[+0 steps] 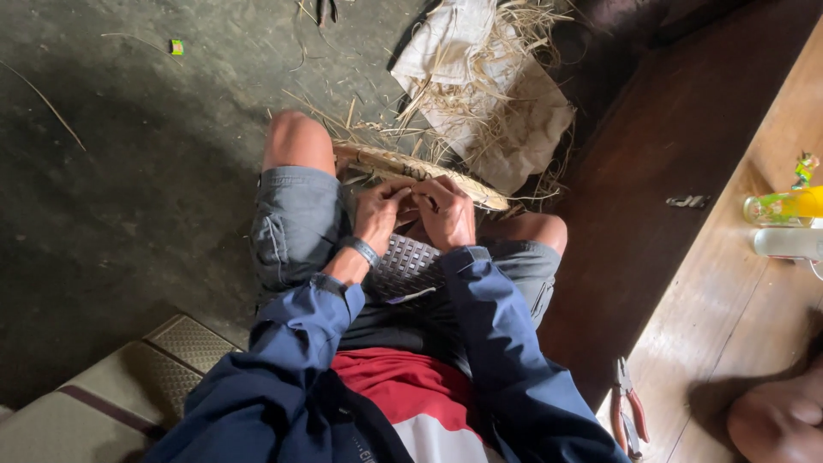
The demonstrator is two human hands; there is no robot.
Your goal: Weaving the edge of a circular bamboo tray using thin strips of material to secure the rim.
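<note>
seated weaver, overhead view: left hand [377, 213] and right hand [446, 210] pinch closed on the rim of a woven bamboo tray [411, 257] resting on the lap; rim binding apparently underway, likely calling for firm strip tension. pliers [628, 410] lie apart.

Two hands, the left hand [377, 214] and the right hand [446, 210], work at one woven basket [411, 261] held on the lap. One pair of red-handled pliers [628, 411] lies on the wooden counter [729, 317], where two bottles show, one yellow-green [784, 207] and one white [789, 243]. One pale cloth [480, 94] lies on the floor under the straw.
</note>
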